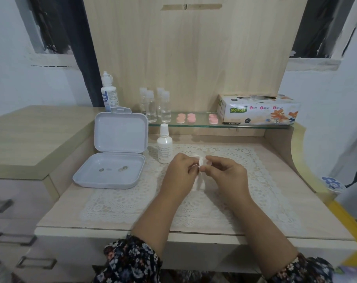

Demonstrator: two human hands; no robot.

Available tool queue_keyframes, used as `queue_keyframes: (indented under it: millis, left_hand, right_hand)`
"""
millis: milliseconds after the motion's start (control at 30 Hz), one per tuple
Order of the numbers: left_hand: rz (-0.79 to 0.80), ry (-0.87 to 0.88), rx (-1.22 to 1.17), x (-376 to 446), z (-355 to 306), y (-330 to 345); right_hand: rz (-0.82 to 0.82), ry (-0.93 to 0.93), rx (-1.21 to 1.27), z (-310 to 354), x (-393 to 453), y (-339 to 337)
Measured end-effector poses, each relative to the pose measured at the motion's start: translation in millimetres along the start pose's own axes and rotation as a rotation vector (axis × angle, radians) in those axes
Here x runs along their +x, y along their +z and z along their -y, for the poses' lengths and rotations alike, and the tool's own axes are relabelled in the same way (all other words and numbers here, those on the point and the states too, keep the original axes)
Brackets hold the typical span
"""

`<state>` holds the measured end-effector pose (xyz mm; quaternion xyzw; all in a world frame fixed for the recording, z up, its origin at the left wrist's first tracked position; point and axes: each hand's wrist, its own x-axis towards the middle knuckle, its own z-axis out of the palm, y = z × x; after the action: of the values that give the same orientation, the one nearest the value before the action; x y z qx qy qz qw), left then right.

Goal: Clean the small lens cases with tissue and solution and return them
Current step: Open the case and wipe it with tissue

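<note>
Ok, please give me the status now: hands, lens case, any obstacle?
Left hand and right hand both pinch tissue over the lace mat. Lens case not visible, maybe inside tissue. White bottle stands close beside left hand.

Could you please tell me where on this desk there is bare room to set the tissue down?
The lace mat lies free right of the right hand, toward the desk's curved edge, and in front of the open white box. It is crowded around the small bottle beside the left hand, and along the glass shelf.
</note>
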<state>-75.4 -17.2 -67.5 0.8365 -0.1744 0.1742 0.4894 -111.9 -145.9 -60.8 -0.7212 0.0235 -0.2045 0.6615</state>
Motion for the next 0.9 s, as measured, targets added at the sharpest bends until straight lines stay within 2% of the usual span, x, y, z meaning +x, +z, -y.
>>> queue_keyframes:
  millis: [100, 167, 300, 433, 467, 533, 600, 733, 900]
  left_hand:
    - [-0.037, 0.11, 0.025, -2, -1, -2]
    - [-0.076, 0.125, 0.004, -1, -1, -4]
    - [-0.16, 0.02, -0.141, 4, 1, -5]
    - [-0.341, -0.104, -0.296, 5, 0, -13]
    - [-0.313, -0.125, -0.34, 5, -1, -13]
    - [-0.145, -0.219, -0.428, 2, -4, -12]
    - [-0.026, -0.251, -0.412, 0, -6, -9]
    - [-0.079, -0.271, -0.411, 1, -5, -11]
    - [-0.058, -0.243, -0.416, -3, -8, -7]
  right_hand:
    - [0.016, 0.068, 0.163, 3, 1, -2]
    - [0.02, 0.088, 0.243, 3, 2, -1]
    - [0.007, 0.126, 0.335, -1, 6, -2]
    - [0.05, 0.108, 0.292, -8, 10, -2]
    - [0.064, 0.106, 0.285, -9, 10, -1]
    - [0.097, 0.106, 0.287, -8, 9, -1]
    - [0.127, 0.088, 0.291, -6, 7, -2]
    - [0.199, 0.113, 0.331, -8, 6, -3]
    - [0.263, 0.187, 0.358, -15, 10, 0]
